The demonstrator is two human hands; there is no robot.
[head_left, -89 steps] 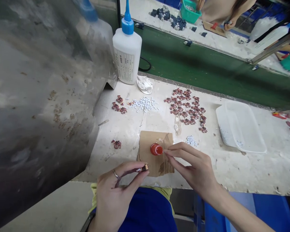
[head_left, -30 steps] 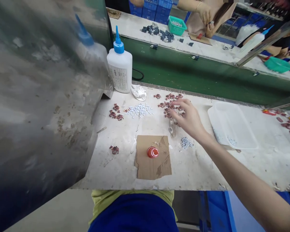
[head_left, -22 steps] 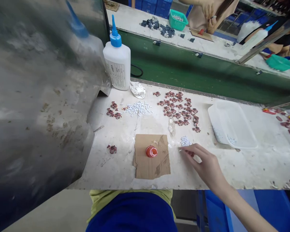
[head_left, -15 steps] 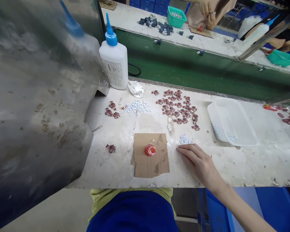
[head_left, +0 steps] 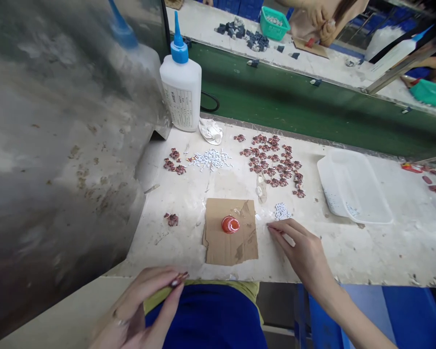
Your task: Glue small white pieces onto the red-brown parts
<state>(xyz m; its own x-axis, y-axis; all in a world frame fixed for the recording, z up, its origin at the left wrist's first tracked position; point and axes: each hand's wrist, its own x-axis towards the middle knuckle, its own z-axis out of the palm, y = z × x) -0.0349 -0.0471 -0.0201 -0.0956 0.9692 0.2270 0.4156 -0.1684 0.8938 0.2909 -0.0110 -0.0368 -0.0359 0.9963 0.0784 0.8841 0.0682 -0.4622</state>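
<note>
My left hand [head_left: 141, 308] has come in at the lower left, with thumb and forefinger pinched on a small brown figure [head_left: 179, 279] at the table's front edge. My right hand [head_left: 300, 247] rests low over the table, its fingertips pressed together; whatever they hold is too small to make out. Just beyond those fingers lies a little heap of small white pieces [head_left: 282, 211]. Between the hands, a red cap-like cup [head_left: 230, 224] stands on a cardboard square [head_left: 214, 252]. A lone brown piece [head_left: 172, 220] lies left of the cardboard.
Brown figures [head_left: 274, 158] lie in a group at the back, beside a larger white heap [head_left: 212, 159]. A white bottle with blue nozzle [head_left: 183, 92] and crumpled white cloth [head_left: 210, 131] stand near the metal panel [head_left: 76, 145]. A clear tray [head_left: 370, 194] sits right. Another person's hands [head_left: 323, 24] work opposite.
My left hand has entered from below with a brown figure between its fingers. My right hand stays near the small white heap. The view has shifted slightly.
</note>
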